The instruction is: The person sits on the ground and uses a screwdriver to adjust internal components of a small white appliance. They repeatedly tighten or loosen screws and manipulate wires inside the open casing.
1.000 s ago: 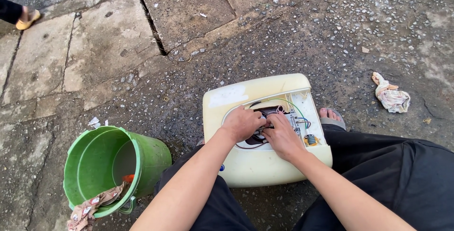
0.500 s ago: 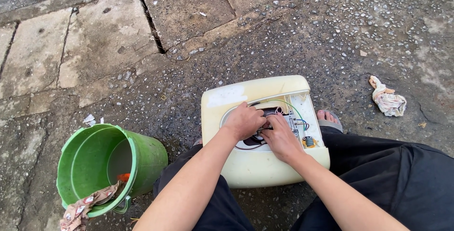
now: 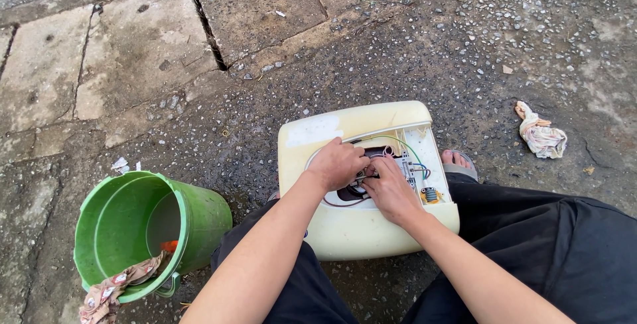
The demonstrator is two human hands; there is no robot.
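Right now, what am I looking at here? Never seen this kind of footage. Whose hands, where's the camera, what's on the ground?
This is one view, from a camera worn on a person's head, looking down at their own bare arms. There is no robot. The person sits low over a pale yellow appliance casing lying on rough ground, its inside open to show coloured wires. The left hand and the right hand both reach into that opening, fingers among the parts; what they grip is hidden. To the left stands a green bucket with a patterned cloth draped over its rim. A crumpled rag lies to the right.
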